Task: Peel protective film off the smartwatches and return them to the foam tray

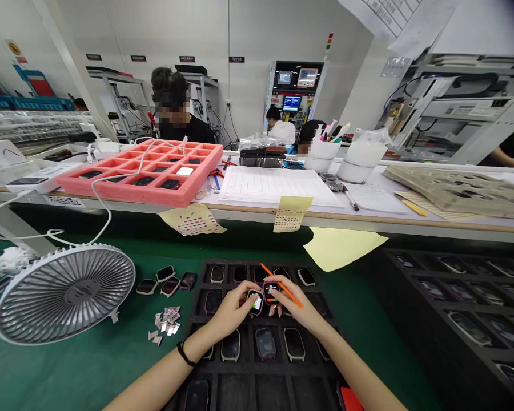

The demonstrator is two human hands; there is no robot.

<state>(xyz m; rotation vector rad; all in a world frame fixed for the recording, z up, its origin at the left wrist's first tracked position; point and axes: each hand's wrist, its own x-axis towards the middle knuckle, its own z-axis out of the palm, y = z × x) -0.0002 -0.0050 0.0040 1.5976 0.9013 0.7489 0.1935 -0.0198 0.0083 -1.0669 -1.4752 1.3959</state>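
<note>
My left hand (pixel 233 308) grips a smartwatch case (pixel 256 303) with a lit white and green screen, thumb on its face. Close beside it, my right hand (pixel 292 295) holds a second smartwatch case (pixel 271 290) with a dark lit screen and an orange band at its bottom. A thin orange stick (pixel 292 297) lies across the right hand, its tip pointing up and left. Both hands are over a black foam tray (pixel 257 321), whose pockets hold several dark-screened watch cases, such as a silver one (pixel 293 343). The hands partly cover some pockets.
Left of the tray lie loose watch cases (pixel 167 285) and small metallic pieces (pixel 165 324). A grey fan (pixel 68 294) stands further left. Another filled black tray (pixel 466 325) is at right. The raised shelf bears a pink foam tray (pixel 188 194) and papers (pixel 274 185). A person (pixel 171 108) sits opposite.
</note>
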